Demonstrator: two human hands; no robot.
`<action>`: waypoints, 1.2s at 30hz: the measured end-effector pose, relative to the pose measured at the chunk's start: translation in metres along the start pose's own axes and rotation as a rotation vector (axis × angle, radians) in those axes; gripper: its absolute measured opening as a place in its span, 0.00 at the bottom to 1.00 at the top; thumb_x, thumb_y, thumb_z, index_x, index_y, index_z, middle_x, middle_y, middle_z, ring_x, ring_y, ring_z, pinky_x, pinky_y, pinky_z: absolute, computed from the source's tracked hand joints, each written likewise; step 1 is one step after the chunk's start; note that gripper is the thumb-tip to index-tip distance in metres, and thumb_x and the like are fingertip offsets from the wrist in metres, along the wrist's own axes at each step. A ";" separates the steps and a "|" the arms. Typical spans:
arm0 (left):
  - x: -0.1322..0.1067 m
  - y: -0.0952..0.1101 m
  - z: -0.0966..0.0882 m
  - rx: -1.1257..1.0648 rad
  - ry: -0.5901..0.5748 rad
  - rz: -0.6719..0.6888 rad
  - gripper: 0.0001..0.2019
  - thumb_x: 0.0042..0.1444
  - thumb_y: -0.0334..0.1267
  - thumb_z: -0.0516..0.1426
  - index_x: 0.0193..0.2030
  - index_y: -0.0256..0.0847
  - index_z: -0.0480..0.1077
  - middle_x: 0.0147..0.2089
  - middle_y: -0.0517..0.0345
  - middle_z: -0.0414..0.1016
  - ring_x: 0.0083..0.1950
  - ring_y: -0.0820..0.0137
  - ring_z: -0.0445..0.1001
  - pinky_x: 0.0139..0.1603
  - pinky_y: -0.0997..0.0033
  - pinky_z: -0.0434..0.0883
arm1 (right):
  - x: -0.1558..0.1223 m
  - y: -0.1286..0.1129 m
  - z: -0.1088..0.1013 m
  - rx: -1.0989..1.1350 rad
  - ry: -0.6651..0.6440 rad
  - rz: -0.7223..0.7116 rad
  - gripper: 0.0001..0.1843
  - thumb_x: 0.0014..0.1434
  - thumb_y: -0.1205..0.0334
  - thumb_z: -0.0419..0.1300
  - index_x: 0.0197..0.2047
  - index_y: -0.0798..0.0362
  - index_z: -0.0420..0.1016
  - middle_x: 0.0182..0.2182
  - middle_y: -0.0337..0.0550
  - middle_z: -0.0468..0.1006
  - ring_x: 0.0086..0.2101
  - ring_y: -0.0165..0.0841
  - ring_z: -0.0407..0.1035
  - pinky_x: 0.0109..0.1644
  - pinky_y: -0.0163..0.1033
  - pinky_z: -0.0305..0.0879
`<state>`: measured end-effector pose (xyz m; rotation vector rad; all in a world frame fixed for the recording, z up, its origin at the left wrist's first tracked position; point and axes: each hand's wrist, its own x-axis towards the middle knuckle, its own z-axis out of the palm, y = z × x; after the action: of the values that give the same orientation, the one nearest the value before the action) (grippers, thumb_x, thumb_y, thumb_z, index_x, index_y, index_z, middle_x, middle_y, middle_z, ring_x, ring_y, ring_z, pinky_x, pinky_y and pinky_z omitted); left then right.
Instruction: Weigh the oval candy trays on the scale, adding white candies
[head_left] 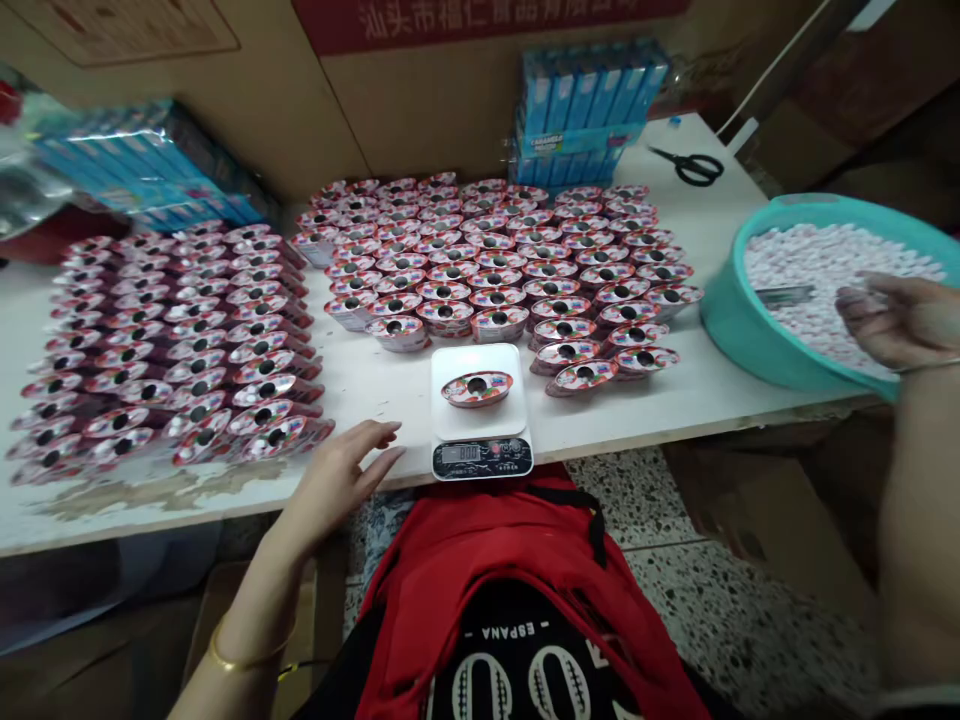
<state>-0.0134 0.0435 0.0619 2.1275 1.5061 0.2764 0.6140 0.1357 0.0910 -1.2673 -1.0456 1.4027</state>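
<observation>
My left hand (pixel 345 468) hovers at the table's front edge, fingers apart and holding nothing, left of a small white digital scale (pixel 480 425). An oval red and white packet with a dark round opening (pixel 478 388) stands upright on the scale; the display looks like 80.0. At the right, my right hand (pixel 896 318) is over a turquoise basin (pixel 795 350) full of small white pieces (pixel 832 250). Its fingers are curled together and blurred, so what they hold is unclear. A flat metal tool, perhaps a scoop (pixel 784 295), lies in the basin just left of these fingers.
Packets stand in rows behind the scale (pixel 487 258) and at the left (pixel 191 345). Blue wrapped boxes (pixel 581 115) stand at the back, with more blue boxes (pixel 150 165) at the back left. Black scissors (pixel 694 168) lie near the basin. Cardboard boxes (pixel 420 110) rise behind.
</observation>
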 end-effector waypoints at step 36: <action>-0.019 -0.014 0.028 -0.092 -0.013 -0.014 0.18 0.63 0.50 0.48 0.52 0.42 0.67 0.43 0.53 0.74 0.44 0.67 0.74 0.46 0.67 0.71 | 0.001 0.015 0.362 -1.142 -0.477 -0.173 0.11 0.53 0.66 0.67 0.42 0.57 0.78 0.36 0.46 0.78 0.36 0.34 0.70 0.40 0.36 0.61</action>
<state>-0.0189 0.0210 0.0333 2.0425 1.4725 0.3200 0.2524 0.1334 0.1127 -1.5447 -2.4245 0.9519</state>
